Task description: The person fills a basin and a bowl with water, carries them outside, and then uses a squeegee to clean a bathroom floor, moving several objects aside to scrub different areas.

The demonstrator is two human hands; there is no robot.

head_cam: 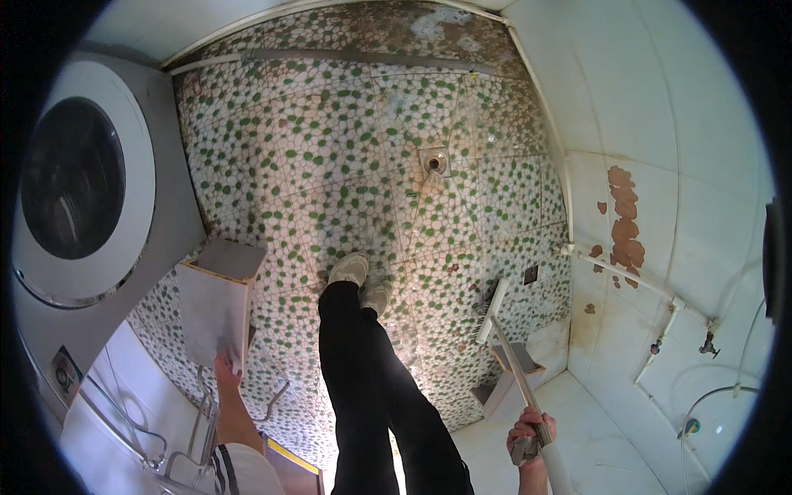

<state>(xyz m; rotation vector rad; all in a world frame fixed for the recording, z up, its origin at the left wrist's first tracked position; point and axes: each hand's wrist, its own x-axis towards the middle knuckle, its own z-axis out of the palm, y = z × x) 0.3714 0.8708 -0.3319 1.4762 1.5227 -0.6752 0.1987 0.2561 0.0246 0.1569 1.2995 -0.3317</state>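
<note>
My left hand point(229, 366) touches the near end of a pale box-like panel piece point(213, 309) with a worn brown edge, on the left. A blurred greyish patch shows by the fingertips; whether they grip the edge or hold something small is unclear. My right hand point(531, 433) is wrapped around the metal pole point(515, 359) of a floor scrub brush. A crumpled grey cloth-like thing point(525, 450) is also in that hand. The white brush head point(493, 309), dark bristles facing left, rests on the pebble-patterned floor point(346, 148) right of my shoes.
A front-loading washing machine point(86, 179) stands at left. Farther ahead are a floor drain point(435, 163) and a grey hose point(371, 57). Pipes with a tap point(710, 346) run along the right wall. A small pale box-like piece point(513, 377) stands behind the pole. Metal tubing point(207, 421) stands lower left.
</note>
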